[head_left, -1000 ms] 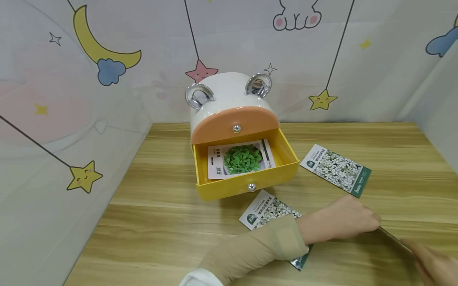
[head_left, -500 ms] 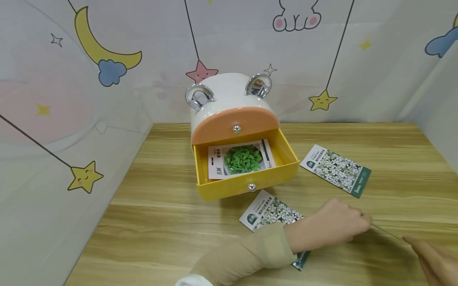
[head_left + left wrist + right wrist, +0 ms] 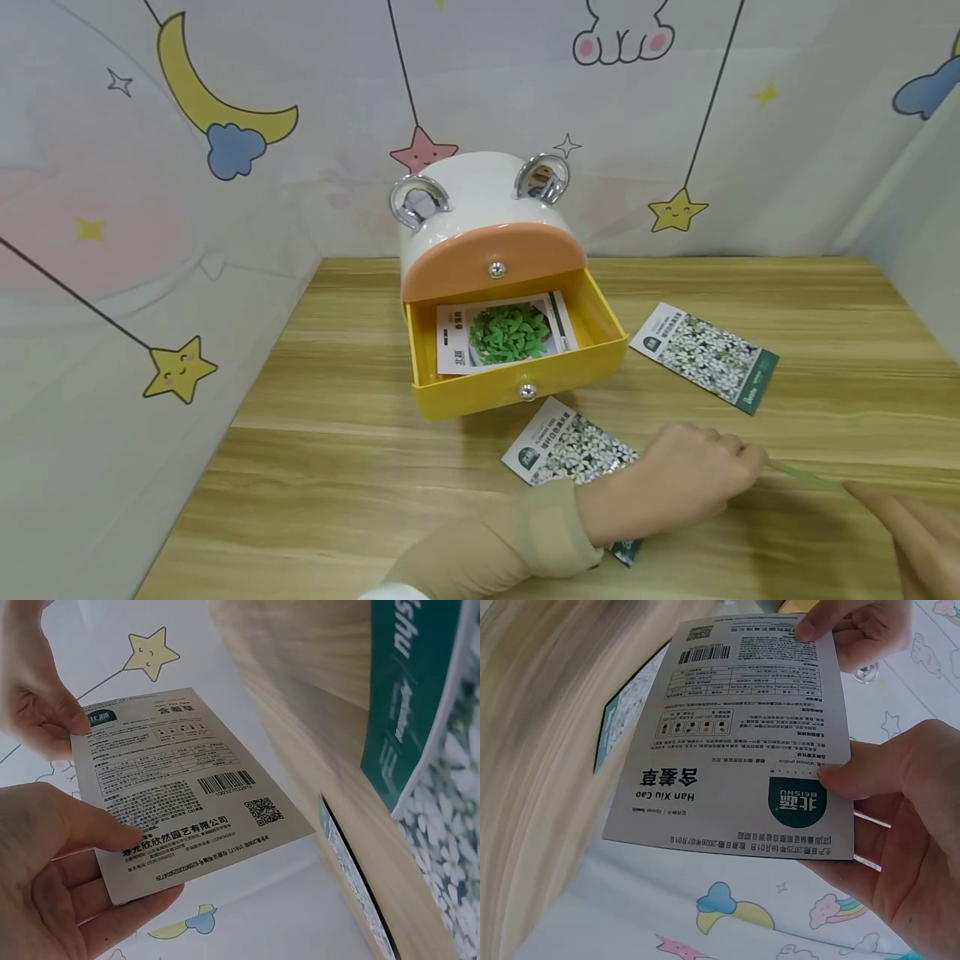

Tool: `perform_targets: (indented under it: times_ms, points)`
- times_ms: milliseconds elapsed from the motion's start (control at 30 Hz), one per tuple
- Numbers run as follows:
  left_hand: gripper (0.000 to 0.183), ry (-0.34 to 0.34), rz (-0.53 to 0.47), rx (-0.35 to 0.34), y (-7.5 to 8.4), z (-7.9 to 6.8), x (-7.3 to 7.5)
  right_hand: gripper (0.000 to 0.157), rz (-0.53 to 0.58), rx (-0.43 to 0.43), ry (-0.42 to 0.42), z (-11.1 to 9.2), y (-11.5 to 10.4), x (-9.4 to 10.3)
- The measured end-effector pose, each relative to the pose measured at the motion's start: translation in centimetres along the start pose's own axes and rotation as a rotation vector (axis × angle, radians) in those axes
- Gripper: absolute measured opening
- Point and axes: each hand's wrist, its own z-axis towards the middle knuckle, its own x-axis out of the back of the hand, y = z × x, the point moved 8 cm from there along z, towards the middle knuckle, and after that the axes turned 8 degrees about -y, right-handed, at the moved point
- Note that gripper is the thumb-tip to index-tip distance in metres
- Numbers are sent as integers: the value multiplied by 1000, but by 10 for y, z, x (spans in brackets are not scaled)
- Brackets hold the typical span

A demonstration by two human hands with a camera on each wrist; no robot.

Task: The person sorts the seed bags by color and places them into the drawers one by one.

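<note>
Between both hands is a seed packet, nearly edge-on in the head view as a thin green strip. Its printed back, with a barcode and QR code, shows in both wrist views. My left hand pinches one end between thumb and fingers. At the other end, my right hand pinches the packet near its green logo. Below my left forearm lies a white-flower seed packet, partly covered by it. A second white-flower packet lies flat farther back on the right.
A white animal-shaped drawer box with silver ears stands at the table's back. Its yellow lower drawer is pulled out and holds a green-leaf packet. The orange upper drawer is closed. Patterned cloth surrounds the wooden table.
My left hand has shifted a little left and toward the front edge. The held packet has tilted, so a narrow green strip of it now shows. The drawer box and lying packets have stayed put.
</note>
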Motion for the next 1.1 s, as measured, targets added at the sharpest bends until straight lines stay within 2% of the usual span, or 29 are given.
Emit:
perform_targets:
  times_ms: [67, 167, 233, 300, 367, 467, 667, 800, 1000, 1100]
  points:
    - [6, -8, -16, 9, -3, -1, 3, 106, 16, -5, -12, 3, -1, 3]
    - [6, -24, -50, 23, -8, -4, 7, 81, -69, -37, 47, 9, -4, 9]
    - [7, -29, -65, 32, -12, -6, 9, 72, -147, -61, 111, 14, -7, 14]
    - [9, -29, -75, 41, -15, -9, 12, 72, -240, -91, 166, 18, -10, 19]
    - [11, -16, -78, 48, -18, -11, 15, 71, -274, -100, 205, 22, -11, 24]
    - [11, 37, -83, 61, -22, -16, 22, 70, -255, -86, 205, 27, -12, 26]
    - [13, 107, -88, 94, -29, -28, 35, 58, -223, 45, 209, 37, -21, 23]
    - [14, 129, -82, 104, -33, -36, 41, 57, -255, 49, 211, 42, -25, 23]
    - [17, 134, -85, 132, -41, -47, 49, 60, -286, 27, 169, 53, -31, 27]
    - [20, 158, -97, 147, -46, -52, 53, 58, -318, 30, 152, 60, -36, 29]
